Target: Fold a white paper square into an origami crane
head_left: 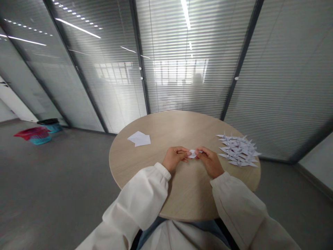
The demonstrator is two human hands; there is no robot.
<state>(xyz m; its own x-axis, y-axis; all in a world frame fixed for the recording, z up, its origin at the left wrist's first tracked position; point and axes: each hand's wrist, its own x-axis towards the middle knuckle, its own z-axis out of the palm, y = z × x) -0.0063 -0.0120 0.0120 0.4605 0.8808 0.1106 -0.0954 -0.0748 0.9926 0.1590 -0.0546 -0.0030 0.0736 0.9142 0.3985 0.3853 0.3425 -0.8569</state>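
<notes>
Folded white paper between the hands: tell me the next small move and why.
Probably firm up the crease on the small folded white paper: the left hand and right hand pinch it from both sides above the round wooden table, and it does not yet have the shape of the paper cranes piled to the right.
</notes>
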